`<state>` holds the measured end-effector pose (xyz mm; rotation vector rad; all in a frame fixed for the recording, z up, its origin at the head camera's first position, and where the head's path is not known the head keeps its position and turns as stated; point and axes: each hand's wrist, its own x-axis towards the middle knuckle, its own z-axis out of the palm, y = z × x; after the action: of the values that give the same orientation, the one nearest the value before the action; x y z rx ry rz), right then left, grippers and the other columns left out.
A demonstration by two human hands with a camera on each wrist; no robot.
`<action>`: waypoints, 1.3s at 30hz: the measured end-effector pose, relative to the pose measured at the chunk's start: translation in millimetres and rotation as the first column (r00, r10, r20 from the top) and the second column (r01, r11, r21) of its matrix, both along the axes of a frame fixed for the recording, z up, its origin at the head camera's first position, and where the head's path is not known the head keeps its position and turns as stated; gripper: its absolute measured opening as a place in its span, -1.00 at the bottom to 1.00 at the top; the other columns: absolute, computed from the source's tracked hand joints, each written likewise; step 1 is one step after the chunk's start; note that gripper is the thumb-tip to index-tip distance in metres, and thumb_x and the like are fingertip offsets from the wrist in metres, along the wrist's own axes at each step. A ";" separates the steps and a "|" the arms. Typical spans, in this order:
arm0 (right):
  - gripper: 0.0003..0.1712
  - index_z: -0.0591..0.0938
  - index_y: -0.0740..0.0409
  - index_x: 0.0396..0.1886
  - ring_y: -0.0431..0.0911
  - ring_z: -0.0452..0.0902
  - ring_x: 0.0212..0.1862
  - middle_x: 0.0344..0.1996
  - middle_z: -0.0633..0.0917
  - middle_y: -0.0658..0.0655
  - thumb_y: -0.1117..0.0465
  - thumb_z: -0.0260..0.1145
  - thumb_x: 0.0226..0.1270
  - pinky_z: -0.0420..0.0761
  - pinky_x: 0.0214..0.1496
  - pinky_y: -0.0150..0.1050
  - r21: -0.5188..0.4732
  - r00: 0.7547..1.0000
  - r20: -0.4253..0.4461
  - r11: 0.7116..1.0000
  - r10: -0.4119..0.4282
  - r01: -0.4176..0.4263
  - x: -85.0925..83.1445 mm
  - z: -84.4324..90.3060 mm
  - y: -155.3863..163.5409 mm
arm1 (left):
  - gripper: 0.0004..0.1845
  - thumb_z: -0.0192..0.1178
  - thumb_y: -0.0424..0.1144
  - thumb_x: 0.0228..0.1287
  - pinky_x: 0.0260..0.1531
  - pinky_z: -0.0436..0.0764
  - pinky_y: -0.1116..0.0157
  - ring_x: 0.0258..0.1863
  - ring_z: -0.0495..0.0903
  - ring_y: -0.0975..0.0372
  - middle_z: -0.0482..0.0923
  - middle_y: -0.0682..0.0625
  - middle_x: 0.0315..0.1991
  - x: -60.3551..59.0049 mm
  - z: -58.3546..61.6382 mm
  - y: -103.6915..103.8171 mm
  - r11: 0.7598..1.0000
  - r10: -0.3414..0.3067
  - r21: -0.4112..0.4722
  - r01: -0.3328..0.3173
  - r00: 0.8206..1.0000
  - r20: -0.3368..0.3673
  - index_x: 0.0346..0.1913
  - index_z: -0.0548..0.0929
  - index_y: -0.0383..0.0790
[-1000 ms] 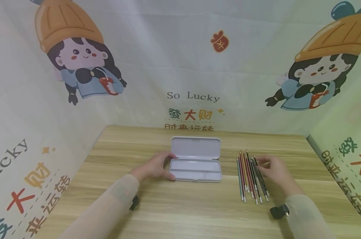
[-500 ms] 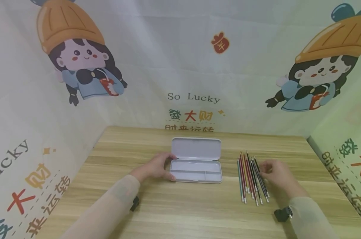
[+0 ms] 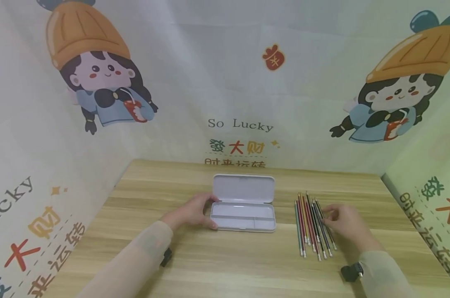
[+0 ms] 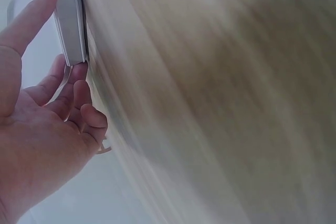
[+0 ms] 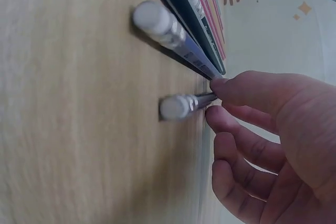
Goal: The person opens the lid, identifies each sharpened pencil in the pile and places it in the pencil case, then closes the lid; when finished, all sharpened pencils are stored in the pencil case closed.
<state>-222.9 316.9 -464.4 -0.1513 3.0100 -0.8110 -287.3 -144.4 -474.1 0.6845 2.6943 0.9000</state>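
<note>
We see a white pencil case lying open, and colored pencils in a row to its right.

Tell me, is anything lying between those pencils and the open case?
Nothing visible. Only bare wooden table separates the row of pencils from the open pencil case. The right hand touches the pencils; the left hand holds the case's other end.

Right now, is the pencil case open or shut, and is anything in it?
Open: the pencil case lid stands raised behind its tray, whose compartments look empty.
</note>
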 end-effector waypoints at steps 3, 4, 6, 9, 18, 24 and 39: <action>-0.61 0.63 0.29 -0.07 -0.15 0.50 -0.45 -0.48 0.66 0.05 0.20 0.40 0.11 0.53 -0.44 -0.29 0.004 1.000 0.010 1.000 -0.016 0.016 0.1 0.5 -0.7 | -0.11 0.60 -0.03 -0.36 0.35 0.30 0.05 0.24 0.38 0.03 0.47 -0.10 0.17 0.7 1.0 -0.1 1.000 0.001 0.002 -0.001 1.000 -0.005 0.18 0.46 -0.16; -0.61 0.63 0.30 -0.08 -0.15 0.51 -0.44 -0.47 0.66 0.06 0.20 0.40 0.11 0.54 -0.44 -0.29 0.001 1.000 0.016 1.000 -0.021 0.021 0.2 0.7 -0.7 | -0.10 0.60 -0.03 -0.36 0.35 0.30 0.05 0.24 0.38 0.03 0.47 -0.10 0.17 0.7 1.3 -0.2 1.000 0.001 0.001 -0.001 1.000 -0.006 0.18 0.46 -0.16; -0.62 0.64 0.31 -0.10 -0.14 0.52 -0.44 -0.46 0.67 0.08 0.19 0.41 0.10 0.54 -0.45 -0.29 -0.001 0.999 0.023 0.999 -0.033 0.033 0.7 0.5 -0.2 | -0.10 0.60 -0.03 -0.36 0.35 0.30 0.06 0.24 0.38 0.03 0.47 -0.10 0.17 0.9 1.7 -0.2 1.000 0.001 -0.004 -0.001 1.000 -0.006 0.18 0.46 -0.15; -0.62 0.64 0.31 -0.11 -0.12 0.54 -0.42 -0.43 0.69 0.12 0.18 0.40 0.11 0.56 -0.44 -0.28 -0.014 0.998 0.031 0.999 -0.050 0.051 1.4 -1.0 1.3 | -0.11 0.60 -0.03 -0.35 0.35 0.31 0.06 0.23 0.39 0.04 0.47 -0.09 0.16 0.7 1.5 -0.1 1.000 -0.007 -0.012 0.007 1.000 -0.010 0.18 0.46 -0.15; -0.68 0.65 0.23 -0.10 -0.14 0.55 -0.43 -0.39 0.72 0.12 0.20 0.33 0.15 0.53 -0.47 -0.29 0.013 0.995 -0.030 0.995 -0.094 0.095 3.1 -1.9 4.3 | -0.11 0.60 -0.02 -0.33 0.35 0.31 0.05 0.23 0.39 0.03 0.47 -0.10 0.17 -0.8 2.2 1.0 1.000 -0.024 -0.012 0.024 1.000 -0.016 0.19 0.46 -0.17; -0.72 0.71 0.02 -0.13 -0.16 0.57 -0.38 -0.31 0.74 0.06 0.12 0.28 0.16 0.47 -0.50 -0.32 0.065 0.988 -0.081 0.988 -0.134 0.139 6.1 3.8 -0.1 | -0.11 0.59 -0.02 -0.33 0.34 0.31 0.05 0.23 0.38 0.03 0.47 -0.10 0.17 -0.4 0.5 0.1 1.000 -0.023 -0.007 0.023 1.000 -0.016 0.19 0.45 -0.17; -0.76 0.71 -0.02 -0.12 -0.21 0.52 -0.43 -0.37 0.71 -0.01 0.10 0.33 0.21 0.49 -0.51 -0.33 0.040 0.993 -0.107 0.997 -0.058 0.062 7.7 12.2 -20.0 | -0.12 0.59 -0.04 -0.32 0.34 0.29 0.02 0.23 0.37 0.01 0.47 -0.12 0.17 3.8 5.6 0.3 1.000 -0.013 -0.013 0.012 1.000 -0.015 0.19 0.45 -0.18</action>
<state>-215.2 296.9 -452.2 -0.1066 3.1431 -0.7648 -283.5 -144.1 -468.5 0.7077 2.7039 0.8771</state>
